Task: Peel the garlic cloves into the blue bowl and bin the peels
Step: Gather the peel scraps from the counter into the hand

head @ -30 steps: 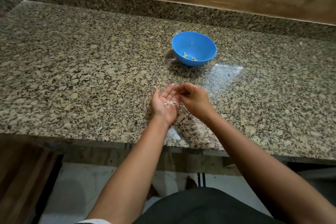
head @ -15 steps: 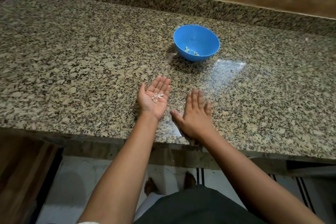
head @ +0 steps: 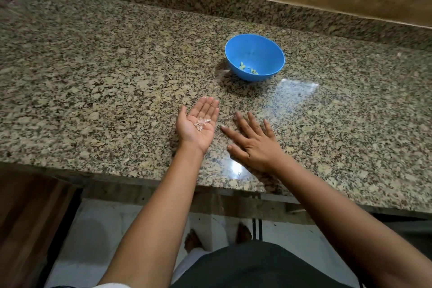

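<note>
1. Blue round plastic bowl (head: pixel 257 49), far, holds pale peeled garlic cloves (head: pixel 247 69): peeling seems done.
2. Left hand (head: pixel 197 124), flat and palm-up, carries papery white peels (head: pixel 202 122); right hand (head: pixel 252 141) lies spread on the speckled granite counter (head: pixel 93 77).
3. I see no bin; binning remains.

Blurry right hand (head: pixel 253 146); garlic cloves (head: pixel 247 69) partly behind near wall of blue bowl (head: pixel 254 48)

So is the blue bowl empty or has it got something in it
Not empty: the blue bowl stands upright on the counter, with a few pale garlic cloves lying at its bottom.
</note>
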`<state>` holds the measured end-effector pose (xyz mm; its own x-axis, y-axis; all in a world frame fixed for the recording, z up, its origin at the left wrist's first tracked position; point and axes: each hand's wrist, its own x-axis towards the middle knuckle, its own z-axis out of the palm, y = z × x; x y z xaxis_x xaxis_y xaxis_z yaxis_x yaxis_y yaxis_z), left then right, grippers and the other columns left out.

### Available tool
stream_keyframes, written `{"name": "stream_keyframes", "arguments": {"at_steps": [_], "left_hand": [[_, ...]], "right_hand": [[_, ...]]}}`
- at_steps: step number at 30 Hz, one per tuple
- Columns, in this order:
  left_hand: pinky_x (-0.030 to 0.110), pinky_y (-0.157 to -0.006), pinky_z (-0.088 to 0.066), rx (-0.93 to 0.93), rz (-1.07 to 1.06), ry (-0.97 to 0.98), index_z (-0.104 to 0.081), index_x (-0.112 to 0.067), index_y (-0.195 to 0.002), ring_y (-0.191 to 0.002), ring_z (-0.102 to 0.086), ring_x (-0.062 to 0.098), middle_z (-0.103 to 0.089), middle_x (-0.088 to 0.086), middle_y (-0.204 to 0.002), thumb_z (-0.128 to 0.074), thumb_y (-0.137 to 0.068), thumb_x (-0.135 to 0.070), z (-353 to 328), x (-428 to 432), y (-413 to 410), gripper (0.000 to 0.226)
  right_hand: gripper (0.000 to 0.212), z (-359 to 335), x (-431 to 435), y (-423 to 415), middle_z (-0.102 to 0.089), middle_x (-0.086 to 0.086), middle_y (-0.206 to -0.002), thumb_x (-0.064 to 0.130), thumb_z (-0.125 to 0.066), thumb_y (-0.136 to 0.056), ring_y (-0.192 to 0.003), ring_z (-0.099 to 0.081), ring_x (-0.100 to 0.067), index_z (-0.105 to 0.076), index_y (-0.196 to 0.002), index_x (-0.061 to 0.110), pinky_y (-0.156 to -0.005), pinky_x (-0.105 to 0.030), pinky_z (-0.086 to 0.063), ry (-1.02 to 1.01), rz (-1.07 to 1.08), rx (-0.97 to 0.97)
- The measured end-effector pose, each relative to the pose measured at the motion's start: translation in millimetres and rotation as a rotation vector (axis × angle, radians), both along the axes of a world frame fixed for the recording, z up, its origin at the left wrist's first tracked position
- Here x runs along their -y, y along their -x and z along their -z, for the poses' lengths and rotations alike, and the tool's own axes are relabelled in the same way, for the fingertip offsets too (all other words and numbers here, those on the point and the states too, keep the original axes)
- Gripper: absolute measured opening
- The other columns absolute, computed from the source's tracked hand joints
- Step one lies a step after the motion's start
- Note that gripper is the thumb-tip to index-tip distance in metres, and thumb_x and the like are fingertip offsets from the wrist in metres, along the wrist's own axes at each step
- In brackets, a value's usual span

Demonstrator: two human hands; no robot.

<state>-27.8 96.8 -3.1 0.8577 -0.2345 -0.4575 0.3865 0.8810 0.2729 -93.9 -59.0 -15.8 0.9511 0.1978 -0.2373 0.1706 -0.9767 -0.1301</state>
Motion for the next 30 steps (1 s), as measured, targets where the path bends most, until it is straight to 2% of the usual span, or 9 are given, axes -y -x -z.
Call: {"name": "stream_keyframes", "arguments": {"at_steps": [4,5,7,9,12,16,21,26,30], "left_hand": [[0.040,-0.102,-0.042,0.005,0.006,0.001,-0.053,0.007,-0.117,-0.118,-0.054,0.034,-0.057,0.024,-0.121,-0.023,-0.101,-0.042,-1.1,1.9,-1.8,0.059],[0.040,-0.102,-0.043,0.007,0.009,-0.005,-0.053,0.007,-0.117,-0.117,-0.055,0.034,-0.057,0.024,-0.121,-0.024,-0.101,-0.042,-1.0,2.1,-2.3,0.059],[0.040,-0.102,-0.043,0.006,0.012,-0.012,-0.053,0.006,-0.117,-0.114,-0.057,0.034,-0.057,0.024,-0.122,-0.024,-0.101,-0.043,-0.3,2.7,-2.8,0.059],[0.040,-0.102,-0.043,0.000,0.011,-0.018,-0.053,0.006,-0.117,-0.112,-0.058,0.034,-0.057,0.024,-0.122,-0.024,-0.101,-0.043,0.5,4.2,-2.6,0.060],[0.040,-0.102,-0.043,-0.003,0.018,-0.022,-0.053,0.006,-0.118,-0.116,-0.055,0.034,-0.057,0.024,-0.121,-0.024,-0.101,-0.042,1.0,5.9,-3.2,0.059],[0.040,-0.100,-0.044,-0.009,0.023,-0.016,-0.053,0.007,-0.115,-0.118,-0.054,0.035,-0.057,0.024,-0.121,-0.023,-0.101,-0.042,0.8,6.7,-4.3,0.059],[0.040,-0.100,-0.044,-0.016,0.027,-0.011,-0.053,0.006,-0.117,-0.117,-0.055,0.034,-0.057,0.024,-0.122,-0.023,-0.101,-0.042,1.2,8.7,-3.8,0.059],[0.040,-0.098,-0.045,-0.014,0.032,-0.013,-0.052,0.006,-0.120,-0.117,-0.055,0.034,-0.057,0.024,-0.122,-0.023,-0.101,-0.042,2.5,10.3,-2.5,0.059],[0.040,-0.100,-0.044,-0.016,0.036,-0.030,-0.053,0.006,-0.117,-0.117,-0.055,0.035,-0.057,0.025,-0.121,-0.023,-0.101,-0.042,2.9,10.3,-0.5,0.059]], "right_hand": [[0.053,-3.4,2.4,-11.0,0.023,0.011,-0.152,0.061,-0.018,-0.093,-0.138,0.028,-0.014,0.001,-0.142,0.052,-0.113,-0.043,0.016,-0.041,0.001,0.025],[0.055,-4.1,1.4,-11.4,0.012,0.009,-0.155,0.057,-0.024,-0.095,-0.142,0.018,-0.014,-0.007,-0.145,0.045,-0.115,-0.043,0.010,-0.109,0.015,0.066],[0.053,-7.3,-1.3,-13.8,-0.028,0.000,-0.152,0.041,-0.045,-0.095,-0.141,-0.020,-0.019,-0.032,-0.144,0.024,-0.117,-0.044,-0.016,-0.328,0.099,0.186],[0.043,-10.8,-2.2,-21.7,-0.053,-0.004,-0.125,0.026,-0.058,-0.091,-0.118,-0.045,-0.018,-0.051,-0.130,0.011,-0.105,-0.038,-0.038,-0.459,0.163,0.235],[0.031,-20.6,-3.9,-35.0,-0.052,0.001,-0.107,0.017,-0.059,-0.089,-0.102,-0.046,-0.013,-0.059,-0.120,0.011,-0.096,-0.028,-0.042,-0.405,0.116,0.124],[0.025,-25.5,-5.1,-44.0,-0.056,-0.003,-0.107,0.011,-0.056,-0.091,-0.097,-0.046,-0.013,-0.064,-0.115,0.011,-0.091,-0.022,-0.038,-0.307,-0.031,0.108],[0.021,-17.3,-11.8,-28.0,-0.065,-0.007,-0.100,0.009,-0.058,-0.089,-0.095,-0.055,-0.020,-0.069,-0.107,0.008,-0.092,-0.024,-0.043,-0.340,-0.001,0.268],[0.020,-10.0,-16.6,-24.0,-0.062,-0.014,-0.100,0.005,-0.056,-0.090,-0.093,-0.053,-0.025,-0.064,-0.107,0.000,-0.087,-0.029,-0.046,-0.226,-0.053,0.270],[0.011,-19.9,-21.3,-29.9,-0.055,-0.002,-0.092,0.002,-0.047,-0.092,-0.083,-0.050,-0.015,-0.050,-0.102,0.008,-0.073,-0.020,-0.043,-0.446,0.174,0.196]]}}
